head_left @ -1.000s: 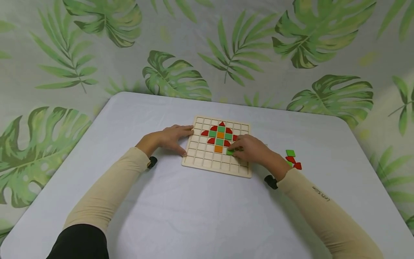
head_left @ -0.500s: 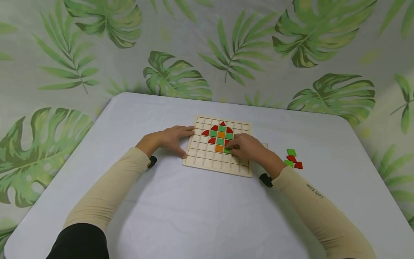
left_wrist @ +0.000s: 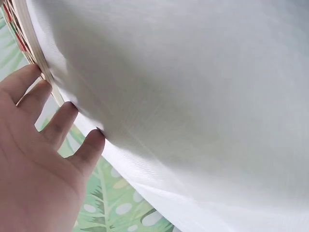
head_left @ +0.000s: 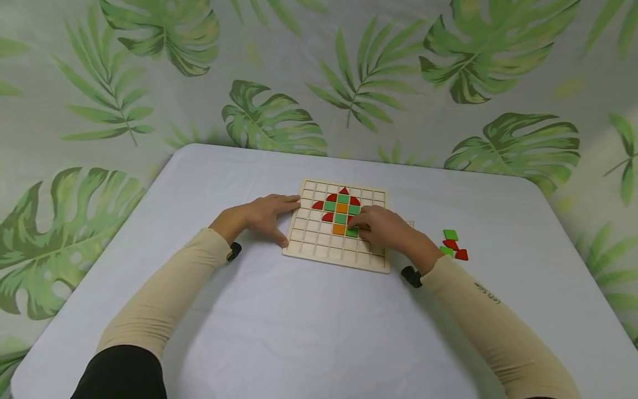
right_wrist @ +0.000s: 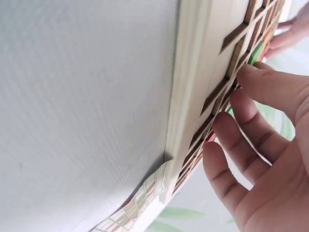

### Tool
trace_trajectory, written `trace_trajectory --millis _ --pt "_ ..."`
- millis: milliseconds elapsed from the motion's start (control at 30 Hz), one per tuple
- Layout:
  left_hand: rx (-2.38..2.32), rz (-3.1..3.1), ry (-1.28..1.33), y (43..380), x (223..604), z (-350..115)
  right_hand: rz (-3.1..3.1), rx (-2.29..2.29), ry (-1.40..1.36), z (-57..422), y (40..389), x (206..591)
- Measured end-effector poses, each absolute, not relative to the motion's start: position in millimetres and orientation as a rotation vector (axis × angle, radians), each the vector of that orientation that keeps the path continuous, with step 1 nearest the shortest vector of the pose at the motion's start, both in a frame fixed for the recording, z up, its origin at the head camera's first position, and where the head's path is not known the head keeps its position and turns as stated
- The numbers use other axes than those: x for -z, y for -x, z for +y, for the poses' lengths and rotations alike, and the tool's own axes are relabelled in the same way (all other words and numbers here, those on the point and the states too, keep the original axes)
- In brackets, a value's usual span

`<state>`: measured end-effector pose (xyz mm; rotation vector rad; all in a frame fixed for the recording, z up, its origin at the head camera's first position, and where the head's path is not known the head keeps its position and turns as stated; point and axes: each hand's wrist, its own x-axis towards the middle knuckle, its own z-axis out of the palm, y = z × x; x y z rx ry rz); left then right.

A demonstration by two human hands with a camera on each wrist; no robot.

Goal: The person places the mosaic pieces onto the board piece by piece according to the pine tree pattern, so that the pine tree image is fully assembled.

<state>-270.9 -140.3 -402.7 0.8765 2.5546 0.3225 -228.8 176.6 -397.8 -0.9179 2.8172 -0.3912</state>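
A wooden grid board [head_left: 314, 249] lies on the table, bearing red, green and orange tiles in a symmetrical figure. My left hand [head_left: 266, 215] is spread at the board's left edge, thumb near the front and fingertips at the rim; in the left wrist view its fingers [left_wrist: 58, 123] are parted and hold nothing. Over the board's right half, my right hand [head_left: 384, 226] pinches a light green tile [head_left: 351, 233] with thumb and index finger. The tile lies at a cell right of the lowest orange tile [head_left: 339, 229]. The right hand covers some cells and part of a red tile.
Loose green and red tiles [head_left: 462, 255] lie on the white-covered table [head_left: 299, 321] right of the board. A printed gridded paper [right_wrist: 140, 203] sticks out from the board's right side. A leaf-patterned cloth [head_left: 279, 119] hangs behind the table.
My right hand has moved slightly left with the green tile, bringing it beside the lowest orange tile, then stayed nearly still. The left hand has kept its place at the board's edge.
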Motion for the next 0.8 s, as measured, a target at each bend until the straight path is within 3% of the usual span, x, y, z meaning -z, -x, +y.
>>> trace_trajectory --millis 400,633,800 --pt "-0.351 2.562 -0.895 270 406 -140 2.845 0.377 0.911 182 231 398" --pt "-0.357 2.544 -0.86 269 403 -142 2.931 0.336 0.609 207 228 392" --pt "-0.357 2.544 -0.871 269 404 -139 2.913 0.293 0.557 223 225 395"
